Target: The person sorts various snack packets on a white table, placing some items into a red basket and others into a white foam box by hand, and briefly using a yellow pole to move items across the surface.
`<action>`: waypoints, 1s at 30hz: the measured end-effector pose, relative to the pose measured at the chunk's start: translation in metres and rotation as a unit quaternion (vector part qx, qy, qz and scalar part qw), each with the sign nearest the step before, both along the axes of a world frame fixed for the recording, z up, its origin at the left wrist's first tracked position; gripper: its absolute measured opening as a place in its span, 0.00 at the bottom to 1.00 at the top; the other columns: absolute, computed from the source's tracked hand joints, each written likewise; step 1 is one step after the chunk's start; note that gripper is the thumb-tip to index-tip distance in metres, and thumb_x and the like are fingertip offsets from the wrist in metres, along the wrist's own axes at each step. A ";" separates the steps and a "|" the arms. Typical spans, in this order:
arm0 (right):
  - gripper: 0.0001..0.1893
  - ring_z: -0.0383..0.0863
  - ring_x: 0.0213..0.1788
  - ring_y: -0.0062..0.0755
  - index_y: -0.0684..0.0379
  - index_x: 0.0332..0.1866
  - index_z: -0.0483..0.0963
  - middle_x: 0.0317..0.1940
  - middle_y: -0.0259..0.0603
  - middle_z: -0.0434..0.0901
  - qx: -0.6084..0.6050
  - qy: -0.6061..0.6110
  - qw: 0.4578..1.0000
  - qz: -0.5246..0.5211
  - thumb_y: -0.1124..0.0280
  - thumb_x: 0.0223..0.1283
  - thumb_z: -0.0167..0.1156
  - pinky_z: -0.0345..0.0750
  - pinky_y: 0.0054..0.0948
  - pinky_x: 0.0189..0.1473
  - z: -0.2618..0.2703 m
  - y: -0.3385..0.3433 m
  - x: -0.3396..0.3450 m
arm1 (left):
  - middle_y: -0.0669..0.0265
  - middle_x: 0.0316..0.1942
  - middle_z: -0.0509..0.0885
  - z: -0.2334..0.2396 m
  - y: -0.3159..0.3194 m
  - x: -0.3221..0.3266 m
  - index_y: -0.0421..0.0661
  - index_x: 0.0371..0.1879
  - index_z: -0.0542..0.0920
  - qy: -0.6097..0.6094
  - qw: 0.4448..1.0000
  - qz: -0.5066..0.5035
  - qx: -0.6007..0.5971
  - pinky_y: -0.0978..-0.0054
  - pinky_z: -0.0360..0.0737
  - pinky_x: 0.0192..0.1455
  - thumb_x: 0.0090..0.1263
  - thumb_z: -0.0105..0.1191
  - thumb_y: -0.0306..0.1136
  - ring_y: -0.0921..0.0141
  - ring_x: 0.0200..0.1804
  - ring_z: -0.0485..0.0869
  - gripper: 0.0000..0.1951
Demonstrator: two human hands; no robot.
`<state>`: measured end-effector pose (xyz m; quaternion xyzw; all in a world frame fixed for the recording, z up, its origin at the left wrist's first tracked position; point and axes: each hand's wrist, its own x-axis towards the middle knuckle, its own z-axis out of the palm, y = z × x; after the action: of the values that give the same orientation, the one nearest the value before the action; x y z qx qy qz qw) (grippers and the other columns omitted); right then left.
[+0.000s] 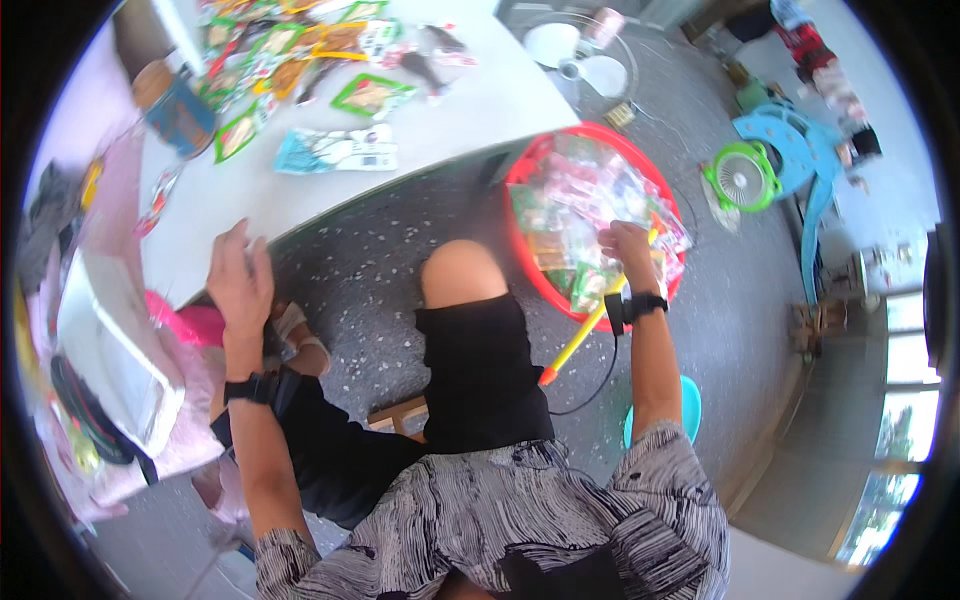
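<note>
My left hand (238,277) is at the near edge of the white table (465,97), fingers spread, with nothing seen in it. My right hand (626,244) reaches over a red plastic basin (517,240) heaped with small clear and coloured plastic packets (577,195). Its fingers are curled in front of the heap; whether they pinch a packet is not clear. A yellow stick with an orange tip (574,349) slants below that hand across the basin's rim. On the table lie many green-edged and yellow-edged food packets (371,95) and a blue and white packet (335,150).
A blue tin (174,112) stands at the table's left. Further left is a white foam box (120,352) on pink cloth. A fan with white blades (574,66), a green fan (742,178) and a light blue plastic chair (799,146) are beyond the basin. A turquoise basin (690,412) is beside my right arm.
</note>
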<state>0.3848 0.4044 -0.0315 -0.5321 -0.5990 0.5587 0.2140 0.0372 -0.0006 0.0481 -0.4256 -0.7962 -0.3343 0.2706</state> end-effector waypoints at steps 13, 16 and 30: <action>0.14 0.79 0.29 0.24 0.69 0.49 0.72 0.34 0.47 0.81 0.060 0.328 0.836 0.435 0.70 0.64 0.49 0.76 0.21 0.33 0.247 -0.201 -0.191 | 0.59 0.29 0.76 0.000 0.001 -0.006 0.41 0.36 0.76 0.004 0.999 0.015 0.034 0.67 0.75 0.27 0.53 0.56 0.23 0.59 0.26 0.78 0.10; 0.14 0.78 0.27 0.24 0.68 0.48 0.72 0.32 0.46 0.80 0.022 0.362 0.784 0.504 0.70 0.64 0.49 0.76 0.21 0.31 0.244 -0.226 -0.241 | 0.60 0.29 0.76 0.000 -0.002 -0.010 0.41 0.33 0.76 0.011 0.999 0.026 0.031 0.66 0.75 0.26 0.53 0.56 0.22 0.59 0.26 0.78 0.09; 0.11 0.79 0.26 0.21 0.66 0.44 0.73 0.29 0.40 0.80 -0.018 0.127 0.803 0.582 0.71 0.63 0.50 0.75 0.18 0.28 0.080 -0.262 -0.322 | 0.56 0.32 0.78 0.034 -0.159 -0.077 0.42 0.43 0.79 0.047 0.876 0.472 0.084 0.65 0.72 0.39 0.56 0.53 0.25 0.58 0.36 0.77 0.14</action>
<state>0.0628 0.1426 0.0483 -0.0117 -0.7535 0.6515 -0.0873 -0.0401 -0.1592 0.0825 0.0098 -0.8577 -0.2122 0.4683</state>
